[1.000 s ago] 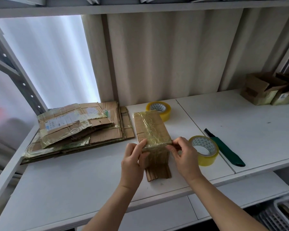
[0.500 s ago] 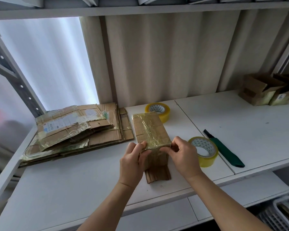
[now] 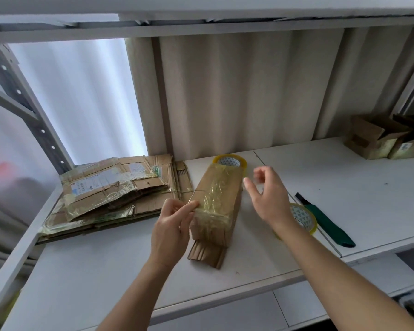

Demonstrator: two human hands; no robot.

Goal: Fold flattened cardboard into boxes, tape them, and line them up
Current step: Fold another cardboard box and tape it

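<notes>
Box (image 3: 216,206): our left hand (image 3: 171,229) pinches its taped edge; our right hand (image 3: 269,199) hovers, fingers loosely spread. We should press seams flat.

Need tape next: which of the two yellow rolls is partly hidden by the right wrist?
The near tape roll, beside the green knife; the far roll sits behind the box.

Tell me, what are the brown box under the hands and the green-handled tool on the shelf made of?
The brown folded box looks like corrugated cardboard: matte, with ribbed flutes at its near flap. Glossy, yellowish clear tape, probably plastic, wrinkles over its top. The green-handled tool seems smooth plastic with a darker tip; a blade cannot be confirmed.
</notes>
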